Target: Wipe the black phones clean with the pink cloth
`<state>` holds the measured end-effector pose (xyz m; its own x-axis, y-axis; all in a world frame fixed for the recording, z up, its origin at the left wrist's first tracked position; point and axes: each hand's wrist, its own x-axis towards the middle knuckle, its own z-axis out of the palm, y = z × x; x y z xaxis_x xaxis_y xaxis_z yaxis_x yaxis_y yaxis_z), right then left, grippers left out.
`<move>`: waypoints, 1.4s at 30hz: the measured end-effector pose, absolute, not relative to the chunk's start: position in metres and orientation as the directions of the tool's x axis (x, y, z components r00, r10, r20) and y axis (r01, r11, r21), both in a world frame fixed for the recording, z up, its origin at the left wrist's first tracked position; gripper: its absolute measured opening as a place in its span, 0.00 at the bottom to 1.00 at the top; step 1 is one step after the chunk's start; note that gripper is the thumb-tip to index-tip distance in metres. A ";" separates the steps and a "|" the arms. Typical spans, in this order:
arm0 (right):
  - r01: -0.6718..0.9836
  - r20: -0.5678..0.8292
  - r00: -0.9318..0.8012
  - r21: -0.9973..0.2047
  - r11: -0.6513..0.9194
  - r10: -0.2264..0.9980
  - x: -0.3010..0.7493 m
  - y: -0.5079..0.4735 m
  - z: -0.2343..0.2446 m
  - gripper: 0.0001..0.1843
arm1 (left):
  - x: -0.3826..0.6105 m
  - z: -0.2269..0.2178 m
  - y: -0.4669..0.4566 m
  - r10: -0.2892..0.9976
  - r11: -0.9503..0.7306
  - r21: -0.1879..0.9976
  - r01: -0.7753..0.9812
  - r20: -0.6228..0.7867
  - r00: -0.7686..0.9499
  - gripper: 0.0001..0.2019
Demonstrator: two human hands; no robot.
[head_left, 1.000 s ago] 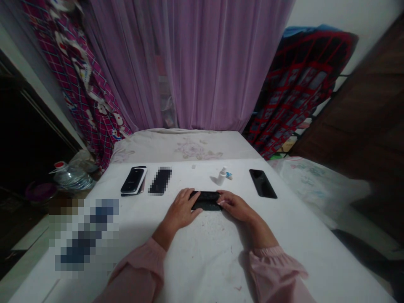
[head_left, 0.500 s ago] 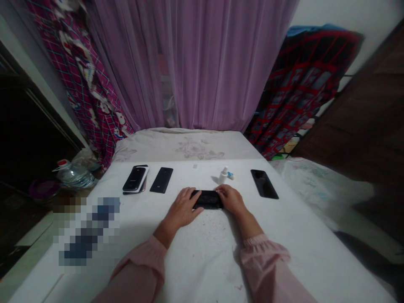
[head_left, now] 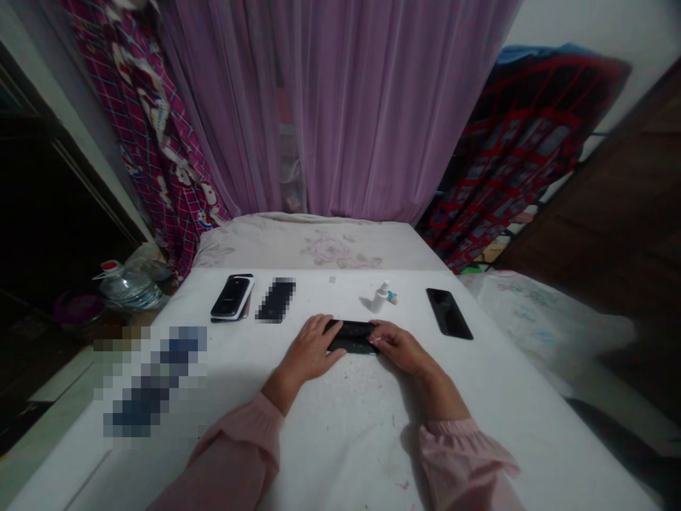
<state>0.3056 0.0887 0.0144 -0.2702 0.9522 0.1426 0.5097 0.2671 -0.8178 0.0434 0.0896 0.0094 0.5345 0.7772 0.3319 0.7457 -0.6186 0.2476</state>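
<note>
Head view: left hand (head_left: 311,348) and right hand (head_left: 401,348) grip both ends of a black smartphone (head_left: 352,337) flat on the white table (head_left: 340,440); right hand sits flatter than moments earlier

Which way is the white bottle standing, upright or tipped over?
Upright: the white bottle stands on its base with its narrow top pointing up, beside a small blue-and-white item.

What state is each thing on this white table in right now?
Left hand: resting on the black phone's left end.
Right hand: resting on its right end.
Black phone: lying flat between both hands.
Small white bottle: standing upright.
Far-right phone: lying flat, screen dark.
Left phones: stacked flat.
</note>
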 end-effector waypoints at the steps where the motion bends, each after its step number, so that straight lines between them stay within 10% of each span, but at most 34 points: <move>1: 0.513 0.137 -0.273 -0.816 0.265 0.952 0.305 0.089 0.015 0.08 | 0.043 0.009 0.090 0.777 -0.620 0.248 0.745 0.328 0.538 0.28; 19: 0.868 0.153 -0.149 -0.453 0.203 0.977 0.281 0.106 0.038 0.11 | 0.044 0.016 0.089 0.782 -0.617 0.202 0.761 0.265 0.563 0.29; 30: 0.660 0.184 -0.240 -0.689 0.299 0.953 0.292 0.090 0.021 0.10 | 0.044 0.015 0.088 0.781 -0.618 0.211 0.757 0.276 0.560 0.29; 42: 0.841 0.155 -0.115 -0.511 0.180 0.981 0.269 0.106 0.033 0.10 | 0.044 0.012 0.089 0.776 -0.622 0.210 0.754 0.292 0.559 0.29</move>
